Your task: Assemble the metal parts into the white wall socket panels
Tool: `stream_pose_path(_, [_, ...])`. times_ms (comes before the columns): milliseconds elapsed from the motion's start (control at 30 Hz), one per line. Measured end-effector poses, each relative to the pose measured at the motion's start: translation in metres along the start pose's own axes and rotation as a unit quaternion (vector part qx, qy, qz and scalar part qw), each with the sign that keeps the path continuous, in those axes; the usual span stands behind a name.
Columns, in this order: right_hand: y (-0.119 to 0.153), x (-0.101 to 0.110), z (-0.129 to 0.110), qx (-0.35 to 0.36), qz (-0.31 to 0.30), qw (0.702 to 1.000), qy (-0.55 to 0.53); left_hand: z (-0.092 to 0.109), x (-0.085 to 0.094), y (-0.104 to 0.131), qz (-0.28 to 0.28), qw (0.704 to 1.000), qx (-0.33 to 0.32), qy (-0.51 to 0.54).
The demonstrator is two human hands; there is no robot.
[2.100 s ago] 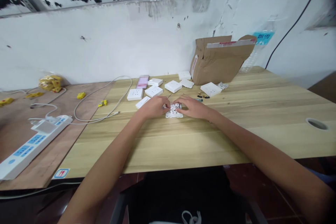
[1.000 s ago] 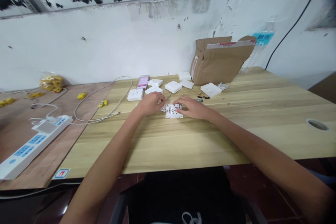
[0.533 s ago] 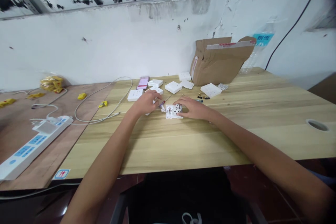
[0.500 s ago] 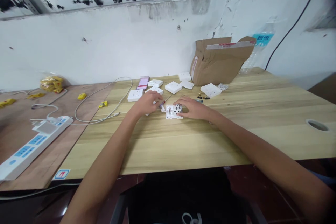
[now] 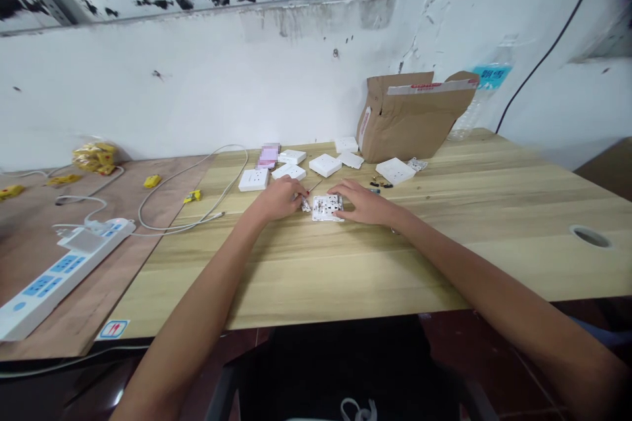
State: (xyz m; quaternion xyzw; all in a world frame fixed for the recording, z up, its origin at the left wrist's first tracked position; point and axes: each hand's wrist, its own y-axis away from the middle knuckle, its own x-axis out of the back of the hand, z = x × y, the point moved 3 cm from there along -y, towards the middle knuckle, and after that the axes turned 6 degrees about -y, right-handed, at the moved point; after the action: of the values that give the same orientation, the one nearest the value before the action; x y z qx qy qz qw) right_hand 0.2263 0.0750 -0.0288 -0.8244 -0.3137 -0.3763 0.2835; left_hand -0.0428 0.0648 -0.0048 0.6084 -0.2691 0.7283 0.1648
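An opened white wall socket lies on the wooden table with its inner side up, showing small slots and metal parts. My right hand grips its right edge between thumb and fingers. Just left of the socket, my left hand has its fingers drawn together; what they hold is hidden. A small white part sits at those fingertips. Beyond them the thin shaft of a screwdriver points away, its handle mostly covered by the left hand.
White socket panels lie behind my hands, with small dark screws or fittings to the right. A cardboard bag and plastic bottle stand by the wall. At left are a power strip, a white cable and yellow pieces.
My left hand has shifted slightly down and right, now covering more of the screwdriver's handle beside the small white part. My right hand keeps its place at the socket.
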Motion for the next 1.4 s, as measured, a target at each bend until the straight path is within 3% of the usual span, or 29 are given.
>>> stream_pose_path(133, [0.001, 0.009, -0.004, -0.011, 0.018, 1.000, 0.005, -0.004, -0.008, -0.002, 0.021, 1.000, 0.015, 0.000])
stream_pose_path(267, [0.002, 0.031, 0.000, -0.014, 0.057, 0.998, 0.031, -0.011, -0.014, -0.004, 0.034, 0.999, 0.018, 0.026])
stream_pose_path(433, [0.005, 0.075, 0.035, -0.043, 0.137, 0.989, 0.031, -0.016, -0.014, -0.003, 0.048, 0.996, 0.023, 0.071])
stream_pose_path(500, [0.007, 0.089, 0.051, -0.044, 0.140, 0.988, 0.056, -0.016, -0.015, -0.002, 0.050, 0.995, 0.028, 0.077])
stream_pose_path(700, [0.021, 0.107, 0.075, -0.016, 0.134, 0.988, 0.079, -0.016, -0.022, 0.001, 0.066, 0.994, 0.041, 0.072])
stream_pose_path(800, [0.040, 0.108, 0.082, -0.051, 0.154, 0.984, 0.079, -0.011, -0.022, 0.006, 0.069, 0.994, 0.054, 0.066])
stream_pose_path(933, [0.060, 0.108, 0.093, -0.105, 0.116, 0.984, 0.079, 0.003, -0.016, 0.020, 0.058, 0.997, 0.043, 0.031])
stream_pose_path(1100, [0.064, 0.114, 0.095, -0.144, 0.095, 0.981, 0.088, 0.012, -0.014, 0.036, 0.074, 0.995, 0.069, 0.019])
stream_pose_path(1267, [0.073, 0.138, 0.098, -0.211, 0.133, 0.964, 0.088, 0.011, -0.022, 0.033, 0.053, 0.994, 0.082, 0.048])
stream_pose_path(1400, [0.096, 0.164, 0.108, -0.274, 0.121, 0.952, 0.057, 0.011, -0.022, 0.030, 0.059, 0.993, 0.087, 0.052])
